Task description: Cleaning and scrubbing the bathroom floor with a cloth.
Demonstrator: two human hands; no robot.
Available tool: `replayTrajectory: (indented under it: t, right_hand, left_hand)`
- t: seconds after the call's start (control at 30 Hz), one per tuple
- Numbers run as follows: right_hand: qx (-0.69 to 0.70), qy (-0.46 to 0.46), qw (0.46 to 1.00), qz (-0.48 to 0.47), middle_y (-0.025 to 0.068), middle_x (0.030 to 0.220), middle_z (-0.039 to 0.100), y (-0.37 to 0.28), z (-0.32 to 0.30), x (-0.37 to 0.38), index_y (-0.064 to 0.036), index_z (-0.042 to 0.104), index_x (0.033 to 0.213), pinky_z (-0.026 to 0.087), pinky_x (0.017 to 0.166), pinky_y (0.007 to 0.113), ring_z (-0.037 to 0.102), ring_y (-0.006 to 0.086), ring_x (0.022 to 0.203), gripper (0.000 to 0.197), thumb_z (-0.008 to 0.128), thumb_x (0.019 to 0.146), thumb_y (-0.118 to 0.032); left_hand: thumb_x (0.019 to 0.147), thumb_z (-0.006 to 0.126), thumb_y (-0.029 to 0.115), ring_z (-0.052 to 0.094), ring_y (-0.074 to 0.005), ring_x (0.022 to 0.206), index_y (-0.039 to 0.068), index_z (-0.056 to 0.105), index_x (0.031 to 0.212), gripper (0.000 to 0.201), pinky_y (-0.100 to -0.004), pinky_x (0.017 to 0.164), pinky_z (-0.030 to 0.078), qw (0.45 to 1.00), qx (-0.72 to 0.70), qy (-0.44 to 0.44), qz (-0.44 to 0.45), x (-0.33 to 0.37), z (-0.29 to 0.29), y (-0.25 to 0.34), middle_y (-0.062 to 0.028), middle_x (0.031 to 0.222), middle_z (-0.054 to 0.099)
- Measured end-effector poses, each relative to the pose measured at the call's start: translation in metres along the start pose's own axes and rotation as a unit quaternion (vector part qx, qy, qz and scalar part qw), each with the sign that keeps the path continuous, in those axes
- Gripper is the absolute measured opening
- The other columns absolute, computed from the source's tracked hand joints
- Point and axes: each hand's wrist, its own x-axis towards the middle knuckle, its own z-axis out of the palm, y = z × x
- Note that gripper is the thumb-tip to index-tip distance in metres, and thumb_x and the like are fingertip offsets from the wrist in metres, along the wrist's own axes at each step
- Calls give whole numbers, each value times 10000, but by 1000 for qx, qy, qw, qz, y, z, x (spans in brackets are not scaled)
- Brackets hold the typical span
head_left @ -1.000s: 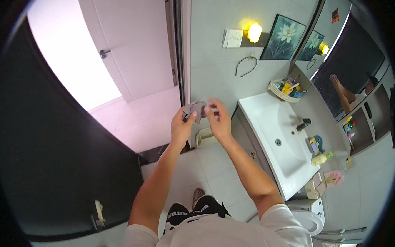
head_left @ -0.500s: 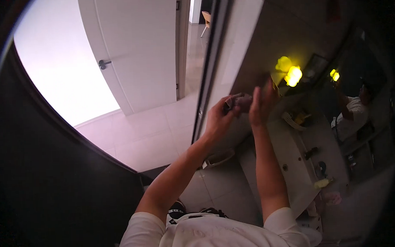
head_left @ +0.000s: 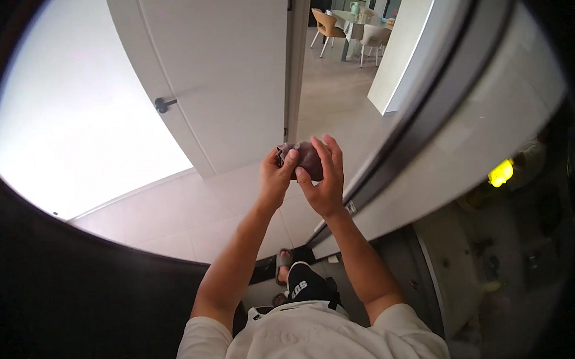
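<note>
A bunched greyish-brown cloth (head_left: 309, 158) is held up in front of me at about mid-picture. My left hand (head_left: 278, 176) grips its left side, thumb laid over the folds. On the other side my right hand (head_left: 325, 181) cups the bundle, its thumb below and its fingers curved along the edge. Part of the cloth is hidden behind the fingers.
A white door (head_left: 221, 80) with a dark handle (head_left: 164, 105) stands ahead on the left. Right of my hands runs a dark door frame (head_left: 418, 118). Beyond the doorway are a tan chair (head_left: 326, 27) and a table. A yellow lamp (head_left: 501, 173) glows at right.
My view and body have turned left, from the dim washroom toward the doorway. My right hand, raised and blurred beside the cloth before, is now against it; my left hand still holds it.
</note>
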Motion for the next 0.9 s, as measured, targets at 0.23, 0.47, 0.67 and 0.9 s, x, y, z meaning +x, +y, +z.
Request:
replayTrajectory:
  t: [0.23,0.47,0.67,0.9]
  right_hand:
    - [531,142,781,298,145,1377,573,141,120,38,-82,480,1361,424,1097,399,542,235,1249,411,555,991,-245]
    - [481,246,687,487,99,1267,609,222,167,90,-76,524,1390,480,997,372,569,211,1200,499,674,994,-339]
    - [348,302,750,475,116,1250,603,321,161,126,6,527,1376,485,993,342,592,194,1151,464,711,961,-90]
    - [267,419,748,441,89,1219,629,407,98,170,-26,561,1311,527,935,345,620,185,1087,364,708,982,-83]
  left_hand:
    - [1108,485,410,701,-217,1026,-73,606,1237,514,-380,874,608,992,42,-50,-105,134,-81,-29,-133,1142,694]
    - [1092,512,430,692,-273,1097,-83,575,1296,555,-408,920,611,983,31,3,-182,227,-107,-61,-174,1219,665]
    - [1009,685,309,685,-212,1007,-58,614,1232,435,-360,864,597,966,66,-54,-244,338,-87,-110,-126,1127,682]
    - [956,746,177,639,-142,871,-3,653,1159,287,-312,712,525,929,141,-164,-301,452,-10,-200,-59,1019,679]
